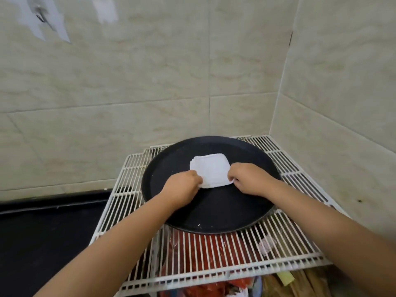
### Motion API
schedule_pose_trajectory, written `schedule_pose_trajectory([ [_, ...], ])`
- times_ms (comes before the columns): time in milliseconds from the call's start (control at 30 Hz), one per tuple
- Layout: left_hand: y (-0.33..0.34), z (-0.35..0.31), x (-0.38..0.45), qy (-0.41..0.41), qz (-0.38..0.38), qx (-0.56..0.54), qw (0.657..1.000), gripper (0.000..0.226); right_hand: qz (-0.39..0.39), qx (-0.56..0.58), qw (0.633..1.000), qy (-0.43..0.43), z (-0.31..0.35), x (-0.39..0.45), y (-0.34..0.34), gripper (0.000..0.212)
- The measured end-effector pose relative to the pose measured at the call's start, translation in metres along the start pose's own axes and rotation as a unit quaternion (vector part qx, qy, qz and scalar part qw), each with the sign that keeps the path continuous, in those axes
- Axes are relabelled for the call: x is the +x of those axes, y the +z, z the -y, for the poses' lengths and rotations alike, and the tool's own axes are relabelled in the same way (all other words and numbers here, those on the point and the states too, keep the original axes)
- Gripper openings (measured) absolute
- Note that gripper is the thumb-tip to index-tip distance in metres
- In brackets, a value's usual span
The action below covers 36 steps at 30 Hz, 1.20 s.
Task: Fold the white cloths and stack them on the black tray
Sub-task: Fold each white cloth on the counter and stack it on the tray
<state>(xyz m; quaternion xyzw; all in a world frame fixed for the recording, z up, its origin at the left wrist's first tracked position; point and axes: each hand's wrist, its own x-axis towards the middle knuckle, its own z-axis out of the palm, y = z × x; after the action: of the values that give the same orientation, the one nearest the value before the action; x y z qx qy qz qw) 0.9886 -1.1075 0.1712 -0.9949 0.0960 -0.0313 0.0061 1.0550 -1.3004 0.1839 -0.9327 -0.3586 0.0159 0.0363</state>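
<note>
A round black tray [214, 213] lies on a white wire rack. In its far half sits a folded white cloth [211, 169], lying on a small stack of folded white cloths whose edges show at its far left. My left hand [182, 183] pinches the cloth's near left corner. My right hand [246, 179] pinches its near right corner. Both hands have curled fingers, and the fingertips are partly hidden under the cloth's edge.
The white wire rack [132, 168] fills a tiled corner, with walls close behind and to the right. Under the rack lie red packets [199, 251] and other clutter. A black counter [42, 232] stretches to the left.
</note>
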Motion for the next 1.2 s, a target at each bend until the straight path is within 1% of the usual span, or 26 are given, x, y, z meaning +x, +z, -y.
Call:
schedule_pose_trajectory([
  [100, 0.001, -0.002, -0.009, -0.015, 0.003, 0.019, 1.000, 0.026, 0.002, -0.014, 1.000, -0.013, 0.005, -0.004, 0.003, 0.022],
  [167, -0.001, -0.004, -0.014, -0.020, 0.018, 0.023, 0.999, 0.026, 0.009, -0.028, 1.000, -0.011, 0.009, -0.007, 0.002, 0.021],
  [233, -0.006, -0.008, -0.018, -0.024, 0.037, 0.018, 0.999, 0.027, 0.023, -0.035, 0.999, 0.011, 0.014, -0.011, -0.001, 0.020],
  [300, -0.014, -0.014, -0.026, -0.029, 0.046, 0.008, 0.999, 0.035, 0.035, -0.039, 0.998, 0.041, 0.022, -0.017, -0.008, 0.018],
  [333, -0.019, -0.015, -0.033, -0.039, 0.038, 0.004, 0.999, 0.038, 0.039, -0.041, 0.997, 0.052, 0.030, -0.020, -0.012, 0.019],
  [400, -0.029, -0.009, -0.051, -0.072, 0.007, 0.003, 0.997, 0.039, 0.034, -0.023, 0.997, 0.058, 0.055, -0.024, -0.023, 0.028],
  [467, -0.039, 0.009, -0.080, -0.113, -0.018, 0.015, 0.993, 0.037, -0.011, 0.003, 0.999, 0.038, 0.096, -0.025, -0.036, 0.034],
  [533, -0.049, 0.038, -0.122, -0.162, -0.042, 0.014, 0.986, 0.036, -0.087, 0.026, 0.996, -0.012, 0.151, -0.019, -0.046, 0.030],
  [600, -0.062, 0.074, -0.175, -0.213, -0.059, 0.025, 0.975, 0.039, -0.137, 0.065, 0.987, -0.060, 0.213, -0.010, -0.051, 0.030],
  [767, -0.109, 0.170, -0.339, -0.309, -0.087, 0.118, 0.940, 0.043, -0.182, 0.114, 0.966, -0.146, 0.391, 0.012, -0.051, 0.045],
  [900, -0.128, 0.230, -0.479, -0.415, -0.127, 0.147, 0.889, 0.038, -0.152, 0.118, 0.954, -0.230, 0.545, 0.017, -0.044, 0.050],
  [1033, -0.113, 0.279, -0.608, -0.525, -0.115, 0.152, 0.829, 0.035, -0.114, 0.105, 0.933, -0.325, 0.691, 0.015, -0.026, 0.047],
  [1200, -0.086, 0.342, -0.742, -0.635, -0.088, 0.130, 0.756, 0.038, -0.086, 0.093, 0.888, -0.441, 0.856, 0.011, 0.006, 0.048],
])
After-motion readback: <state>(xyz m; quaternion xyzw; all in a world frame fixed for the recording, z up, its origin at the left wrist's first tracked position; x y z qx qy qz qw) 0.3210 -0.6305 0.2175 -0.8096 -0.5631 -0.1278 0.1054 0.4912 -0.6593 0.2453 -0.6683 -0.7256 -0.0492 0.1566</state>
